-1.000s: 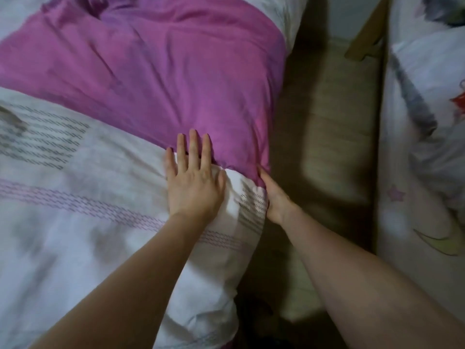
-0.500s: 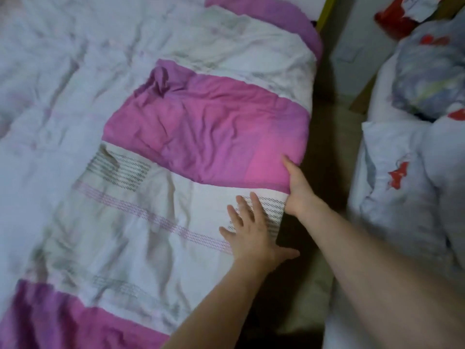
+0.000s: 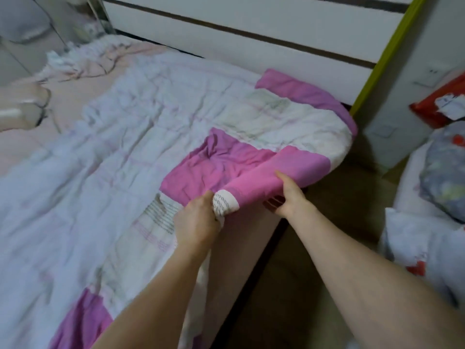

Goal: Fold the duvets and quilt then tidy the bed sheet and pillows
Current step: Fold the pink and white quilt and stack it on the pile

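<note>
A white quilt (image 3: 130, 157) with pink and striped patches lies spread over the bed. Its right edge is lifted off the mattress and rolled inward. My left hand (image 3: 198, 220) grips the white striped part of that edge. My right hand (image 3: 289, 195) holds the pink patch from below, thumb on top and fingers under the fabric. Bare pink bed sheet (image 3: 241, 248) shows under the lifted edge. More pink sheet (image 3: 83, 81) lies bare at the far left.
A white headboard (image 3: 251, 28) with dark lines runs behind the bed. A floor gap (image 3: 302, 285) separates it from a second bed at the right, which holds printed bedding (image 3: 442, 177) and a red item (image 3: 437, 107). A pale object (image 3: 25, 109) lies far left.
Both hands went from resting flat against the quilt's edge to gripping it, and they have lifted the edge up and inward. My view has risen toward the headboard.
</note>
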The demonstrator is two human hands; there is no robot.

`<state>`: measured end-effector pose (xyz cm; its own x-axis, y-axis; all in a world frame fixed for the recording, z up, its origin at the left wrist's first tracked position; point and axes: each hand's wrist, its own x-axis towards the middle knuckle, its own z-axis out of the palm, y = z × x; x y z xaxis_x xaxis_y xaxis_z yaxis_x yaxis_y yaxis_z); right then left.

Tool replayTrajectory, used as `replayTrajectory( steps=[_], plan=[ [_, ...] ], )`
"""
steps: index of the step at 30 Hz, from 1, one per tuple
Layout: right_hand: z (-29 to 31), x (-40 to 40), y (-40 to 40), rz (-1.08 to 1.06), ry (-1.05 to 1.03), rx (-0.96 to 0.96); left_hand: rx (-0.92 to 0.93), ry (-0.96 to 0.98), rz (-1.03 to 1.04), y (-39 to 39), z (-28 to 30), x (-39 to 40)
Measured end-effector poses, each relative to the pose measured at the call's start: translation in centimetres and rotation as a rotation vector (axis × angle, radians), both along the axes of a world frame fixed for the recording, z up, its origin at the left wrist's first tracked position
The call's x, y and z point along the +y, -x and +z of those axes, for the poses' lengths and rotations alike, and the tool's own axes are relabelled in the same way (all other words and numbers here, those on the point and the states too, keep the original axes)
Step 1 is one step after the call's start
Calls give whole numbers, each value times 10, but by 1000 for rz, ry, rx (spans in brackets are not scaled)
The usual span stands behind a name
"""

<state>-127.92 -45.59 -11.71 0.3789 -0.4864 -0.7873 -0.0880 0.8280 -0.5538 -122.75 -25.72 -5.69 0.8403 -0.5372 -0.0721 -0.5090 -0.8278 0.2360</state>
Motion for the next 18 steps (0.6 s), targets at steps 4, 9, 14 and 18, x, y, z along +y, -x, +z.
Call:
replayTrajectory(
  steps=[4, 9, 14, 18],
  plan=[
    [29, -29, -49, 3, 88, 83, -38, -79, 11, -43, 36, 24],
    [76, -49, -158, 257, 428, 123, -112, -111, 105, -113, 64, 34],
    [132, -20, -301, 337, 707, 40, -190, -99, 304, -221, 73, 51],
    [127, 3, -377, 418, 732, -80, -206, -140, 408, -273, 73, 62]
  ],
)
